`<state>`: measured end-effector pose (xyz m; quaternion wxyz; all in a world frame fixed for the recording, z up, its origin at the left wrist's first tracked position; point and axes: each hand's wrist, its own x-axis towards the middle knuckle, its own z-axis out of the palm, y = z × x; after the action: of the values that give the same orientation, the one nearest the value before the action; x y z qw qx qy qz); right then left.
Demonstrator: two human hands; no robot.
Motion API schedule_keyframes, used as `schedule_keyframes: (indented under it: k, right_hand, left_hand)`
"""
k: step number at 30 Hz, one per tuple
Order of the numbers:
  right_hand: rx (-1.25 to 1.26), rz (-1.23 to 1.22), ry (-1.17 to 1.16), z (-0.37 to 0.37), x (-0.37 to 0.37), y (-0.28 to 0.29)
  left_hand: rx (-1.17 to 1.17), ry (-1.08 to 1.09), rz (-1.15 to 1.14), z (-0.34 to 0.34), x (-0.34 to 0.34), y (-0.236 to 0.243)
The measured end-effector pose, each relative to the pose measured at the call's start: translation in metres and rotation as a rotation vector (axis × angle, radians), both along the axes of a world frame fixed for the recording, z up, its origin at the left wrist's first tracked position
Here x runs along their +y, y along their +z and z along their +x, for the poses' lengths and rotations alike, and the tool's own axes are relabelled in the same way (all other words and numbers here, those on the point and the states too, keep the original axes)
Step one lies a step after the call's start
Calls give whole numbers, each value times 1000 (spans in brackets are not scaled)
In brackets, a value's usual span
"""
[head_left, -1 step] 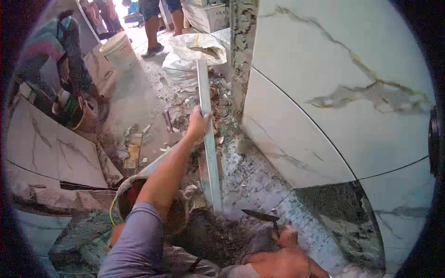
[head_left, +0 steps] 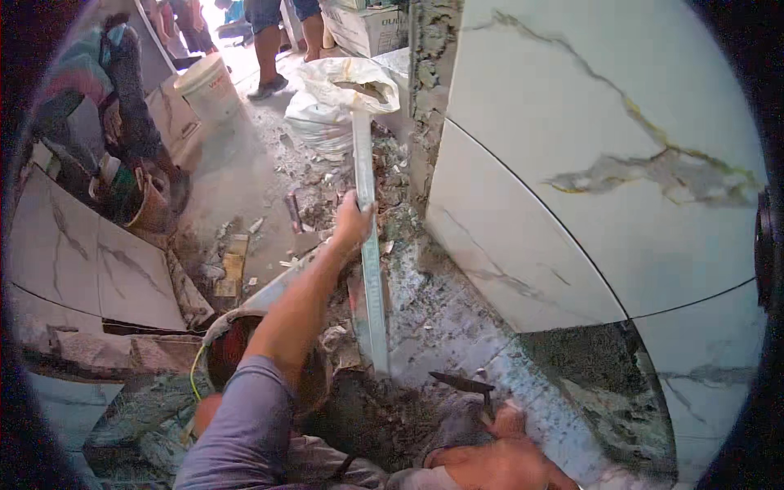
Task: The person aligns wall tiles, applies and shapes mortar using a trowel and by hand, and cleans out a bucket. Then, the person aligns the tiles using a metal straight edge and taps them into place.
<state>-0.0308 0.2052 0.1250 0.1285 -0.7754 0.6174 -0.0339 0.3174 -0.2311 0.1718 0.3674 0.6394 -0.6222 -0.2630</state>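
My left hand [head_left: 353, 219] is closed round a long pale metal straightedge [head_left: 371, 273], a little above its middle. The bar runs from beside the white sack down to a dark hollow near my legs, over a strip of rough mortar [head_left: 441, 318]. My right hand [head_left: 508, 420], low on the right, is closed on a trowel [head_left: 461, 381]. The dark narrow blade points left, above the mortar strip and apart from the bar. Under my left arm stands a bucket [head_left: 314, 384] with a yellow-green cord [head_left: 197, 371] along its side; my arm hides part of it.
Large marbled tiles [head_left: 523, 245] cover the right wall. An open white sack [head_left: 322, 118] stands ahead, with a hammer-like tool [head_left: 296, 214] and rubble nearer. A white bucket [head_left: 210, 88] is at the far left. One person [head_left: 77, 106] bends at left; another person's legs [head_left: 282, 41] stand behind.
The straightedge has turned slightly, showing more of its broad face, and its far end has shifted a little right. My left hand moved slightly with it. The trowel blade has tilted slightly.
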Motion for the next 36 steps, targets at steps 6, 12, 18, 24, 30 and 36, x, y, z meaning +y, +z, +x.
schedule_keyframes:
  k: [6, 12, 18, 24, 30, 36]
  right_hand:
    - [31, 280, -117, -9, 13, 6]
    - [34, 280, -227, 12, -8, -5]
    - [-102, 134, -298, 29, -36, -17]
    - [-29, 324, -324, 27, -39, 2]
    - [3, 362, -443, 36, -44, 18]
    - [-228, 641, -621, 42, -86, 64]
  left_hand:
    - [-330, 172, -167, -38, 20, 1]
    - [478, -96, -455, -104, -28, 131]
    - [540, -194, -313, -111, -45, 158]
    - [842, -351, -185, -116, -63, 136]
    - [923, -407, -233, -115, -63, 139]
    - [770, -276, -243, -115, -53, 146]
